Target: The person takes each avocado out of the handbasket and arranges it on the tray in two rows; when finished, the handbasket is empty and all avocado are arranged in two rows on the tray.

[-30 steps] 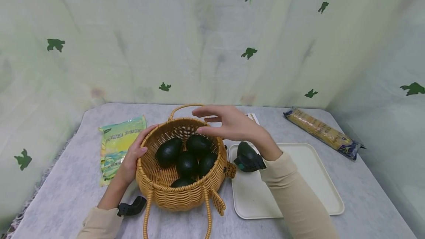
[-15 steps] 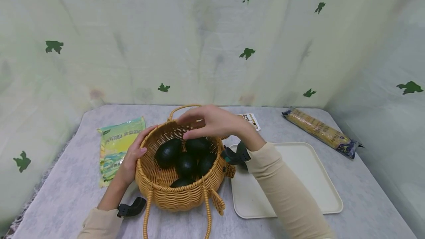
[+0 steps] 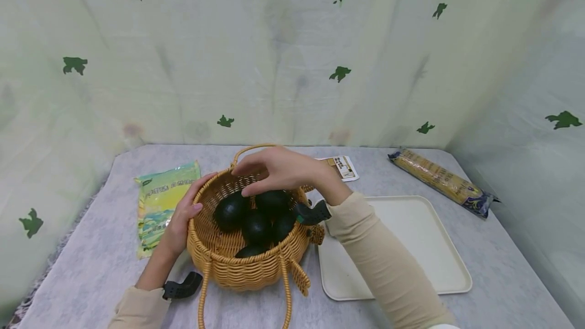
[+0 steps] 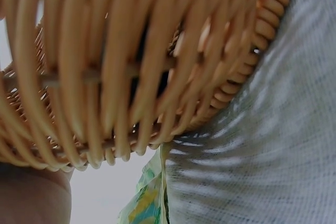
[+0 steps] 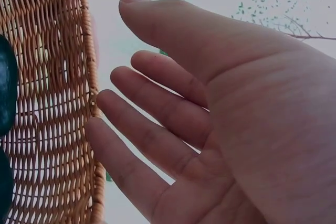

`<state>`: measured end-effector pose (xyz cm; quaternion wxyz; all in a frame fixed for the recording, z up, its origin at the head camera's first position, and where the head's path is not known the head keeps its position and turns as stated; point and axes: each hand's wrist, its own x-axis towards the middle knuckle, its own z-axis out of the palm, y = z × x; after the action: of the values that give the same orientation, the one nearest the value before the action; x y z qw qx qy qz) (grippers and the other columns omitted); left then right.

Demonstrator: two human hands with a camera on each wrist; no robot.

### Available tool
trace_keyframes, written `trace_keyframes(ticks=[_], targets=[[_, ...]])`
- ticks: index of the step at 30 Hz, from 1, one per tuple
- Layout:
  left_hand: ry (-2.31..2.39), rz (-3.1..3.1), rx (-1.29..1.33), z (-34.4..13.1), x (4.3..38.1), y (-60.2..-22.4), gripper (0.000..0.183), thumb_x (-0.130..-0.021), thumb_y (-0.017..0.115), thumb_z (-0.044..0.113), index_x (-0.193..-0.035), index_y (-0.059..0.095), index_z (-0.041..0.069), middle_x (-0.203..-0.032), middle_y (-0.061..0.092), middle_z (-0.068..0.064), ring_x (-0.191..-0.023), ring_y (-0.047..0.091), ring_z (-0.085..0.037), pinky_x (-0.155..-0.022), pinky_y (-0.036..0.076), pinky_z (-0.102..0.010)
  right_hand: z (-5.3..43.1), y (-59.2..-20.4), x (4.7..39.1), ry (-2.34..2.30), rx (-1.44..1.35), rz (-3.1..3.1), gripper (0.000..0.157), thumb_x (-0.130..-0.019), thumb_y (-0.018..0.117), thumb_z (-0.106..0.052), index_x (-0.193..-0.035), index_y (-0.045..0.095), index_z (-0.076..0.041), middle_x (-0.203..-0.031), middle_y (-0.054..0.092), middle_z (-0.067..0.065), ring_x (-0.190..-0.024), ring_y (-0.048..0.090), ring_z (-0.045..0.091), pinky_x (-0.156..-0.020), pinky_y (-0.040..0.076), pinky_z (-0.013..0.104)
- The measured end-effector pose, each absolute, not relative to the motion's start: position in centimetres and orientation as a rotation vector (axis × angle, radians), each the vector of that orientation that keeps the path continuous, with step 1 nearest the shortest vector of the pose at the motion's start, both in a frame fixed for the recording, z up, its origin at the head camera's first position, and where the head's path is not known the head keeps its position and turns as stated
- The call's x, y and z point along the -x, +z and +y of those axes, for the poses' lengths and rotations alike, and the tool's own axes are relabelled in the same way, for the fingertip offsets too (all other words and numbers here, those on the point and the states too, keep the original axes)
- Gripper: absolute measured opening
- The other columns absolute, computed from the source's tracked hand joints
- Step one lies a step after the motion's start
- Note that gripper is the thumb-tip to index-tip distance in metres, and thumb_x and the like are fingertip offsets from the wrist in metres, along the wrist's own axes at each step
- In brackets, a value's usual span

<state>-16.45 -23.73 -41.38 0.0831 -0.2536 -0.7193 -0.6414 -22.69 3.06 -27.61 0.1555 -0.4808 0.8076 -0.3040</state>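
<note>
A wicker basket [image 3: 247, 274] with long handles stands mid-table in the head view and contains several dark avocados [image 3: 232, 212]. My left hand [image 3: 179, 217] grips its left rim, thumb over the edge. In the left wrist view the basket's wall [image 4: 131, 66] fills most of the picture, hiding nearly all of that hand. Above the basket's far side hovers my right hand [image 3: 284, 169], holding nothing. The right wrist view shows this hand [image 5: 184, 124] with loosely extended fingers beside the basket rim [image 5: 93, 103]; avocados [image 5: 6, 85] appear at the left edge.
A cream tray [image 3: 411, 248] lies right of the basket, partly behind my right forearm. Behind it is a long yellow noodle-like packet [image 3: 441, 182]. A green-yellow bag [image 3: 166, 197] lies at left, and a brown-and-white packet [image 3: 345, 168] partly shows behind my right wrist.
My right hand has moved left across the top of the basket, uncovering more of the brown-and-white packet. My left hand and the basket have stayed in place.
</note>
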Motion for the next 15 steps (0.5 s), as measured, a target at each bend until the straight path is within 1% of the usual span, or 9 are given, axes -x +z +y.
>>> trace_keyframes(ticks=[3,10,15], targets=[[-1.921,-2.138,0.766,-23.7,16.4,-41.4,0.06,-0.099,0.032,0.015,-0.158,0.038,0.005,-0.152,0.044,-0.016,-0.134,0.049,-0.025,-0.103,0.044,-0.023,2.5,-27.7,22.8,-0.805,1.412,2.333,0.047,-0.095,0.075,-0.029,-0.137,0.065,-0.011,-0.136,0.067,0.001,-0.129,0.062,0.017,-0.105,0.046,0.021],[-1.922,-2.141,0.761,-23.7,16.4,-41.3,0.06,-0.099,0.033,0.015,-0.158,0.037,0.006,-0.152,0.043,-0.018,-0.134,0.049,-0.026,-0.102,0.046,-0.023,1.0,-28.6,23.1,-0.712,1.398,2.298,0.046,-0.097,0.073,-0.028,-0.138,0.064,-0.009,-0.137,0.067,0.004,-0.127,0.062,0.013,-0.105,0.044,0.02],[-1.923,-2.14,0.759,-23.7,16.4,-41.3,0.06,-0.099,0.033,0.016,-0.158,0.037,0.005,-0.153,0.043,-0.014,-0.135,0.048,-0.026,-0.103,0.046,-0.022,0.4,-29.6,23.4,-0.701,1.389,2.27,0.05,-0.097,0.073,-0.026,-0.141,0.061,-0.007,-0.14,0.064,0.007,-0.128,0.061,0.014,-0.106,0.044,0.019]])
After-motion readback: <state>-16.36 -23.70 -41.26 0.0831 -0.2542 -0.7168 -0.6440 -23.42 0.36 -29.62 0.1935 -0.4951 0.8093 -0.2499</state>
